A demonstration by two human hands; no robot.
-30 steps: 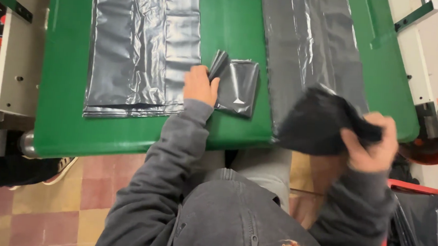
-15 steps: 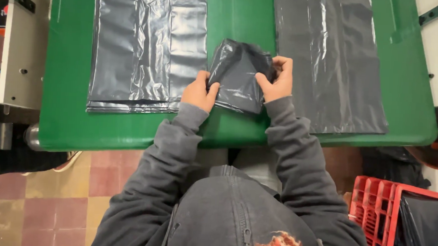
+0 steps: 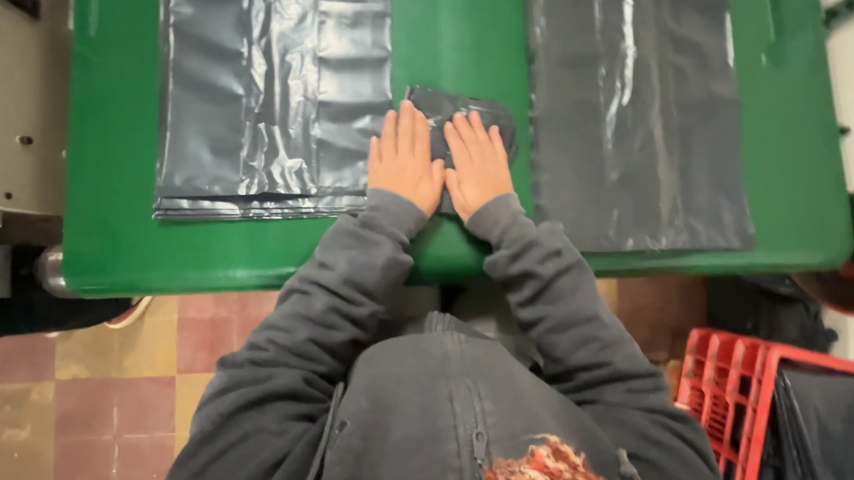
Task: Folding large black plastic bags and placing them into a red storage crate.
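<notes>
A small folded grey plastic bag point(image 3: 468, 108) lies on the green table point(image 3: 457, 37) near its front edge. My left hand point(image 3: 404, 161) and my right hand point(image 3: 477, 163) rest flat on it side by side, fingers straight and pointing away from me, covering most of the bag. Neither hand grips anything. A stack of flat grey plastic bags point(image 3: 269, 86) lies to the left of my hands. Another flat pile of grey bags point(image 3: 638, 115) lies to the right.
A red plastic crate point(image 3: 741, 383) holding dark bags stands on the floor at the lower right. A white machine frame point(image 3: 20, 102) borders the table on the left. The floor has red and yellow tiles point(image 3: 78, 387).
My right hand brought a crumpled dark bag from the right onto the folded bag at the table's middle. Both hands then went from gripping the bag's edges to lying flat on it.
</notes>
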